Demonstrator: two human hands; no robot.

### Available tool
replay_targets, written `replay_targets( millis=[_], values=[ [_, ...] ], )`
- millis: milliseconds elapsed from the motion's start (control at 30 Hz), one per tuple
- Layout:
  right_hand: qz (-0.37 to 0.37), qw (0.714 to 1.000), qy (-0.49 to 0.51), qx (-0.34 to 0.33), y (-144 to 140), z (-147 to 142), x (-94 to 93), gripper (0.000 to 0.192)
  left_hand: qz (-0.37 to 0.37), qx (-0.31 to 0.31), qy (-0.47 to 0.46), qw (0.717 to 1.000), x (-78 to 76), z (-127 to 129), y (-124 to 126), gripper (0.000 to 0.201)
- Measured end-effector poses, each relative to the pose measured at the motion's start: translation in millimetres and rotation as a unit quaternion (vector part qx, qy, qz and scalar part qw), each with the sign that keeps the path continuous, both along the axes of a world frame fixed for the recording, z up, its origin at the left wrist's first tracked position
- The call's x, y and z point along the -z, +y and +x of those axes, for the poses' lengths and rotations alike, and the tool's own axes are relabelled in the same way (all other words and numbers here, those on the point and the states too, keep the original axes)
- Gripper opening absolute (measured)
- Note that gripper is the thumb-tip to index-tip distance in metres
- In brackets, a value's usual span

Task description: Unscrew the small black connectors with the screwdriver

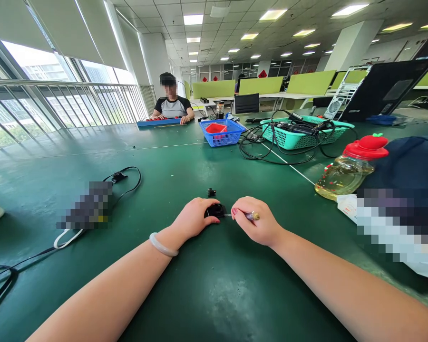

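On the green tabletop (214,266), my left hand (192,218) grips a small black plastic piece (216,210) between thumb and fingers, pinning it to the surface. Closed around a slim screwdriver (253,216) is my right hand (258,228); the tool's golden handle end sticks out to the right. Its thin metal shaft points left and meets the right end of the black piece; the tip's exact contact is too small to make out. Just beyond my left fingers lies a tiny black part (211,192), apart from both hands.
A blurred dark box with a cable (126,190) lies to the left. Farther back stand a blue basket (223,135) and a teal basket (299,137) with tangled black cables. A red-lidded bottle (349,173) is at right. Another person (171,107) sits across, hands at a blue tray (164,122).
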State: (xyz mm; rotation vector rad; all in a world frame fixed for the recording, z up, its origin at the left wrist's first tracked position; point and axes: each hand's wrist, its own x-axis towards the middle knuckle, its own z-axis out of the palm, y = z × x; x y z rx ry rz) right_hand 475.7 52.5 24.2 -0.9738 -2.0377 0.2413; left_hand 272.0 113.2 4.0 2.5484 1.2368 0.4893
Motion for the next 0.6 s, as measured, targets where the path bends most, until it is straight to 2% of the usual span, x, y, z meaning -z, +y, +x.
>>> replay_targets(
  millis=[300,600],
  values=[
    [0.008,0.999,-0.034,-0.030,-0.2,-4.5,3.5,0.024,-0.004,0.010,-0.004,1.000,-0.9,-0.1,0.0,0.047],
    [0.035,0.999,-0.003,-0.034,0.5,-3.0,6.9,0.025,-0.009,0.007,-0.006,1.000,-2.6,0.6,-1.9,0.046]
  ],
)
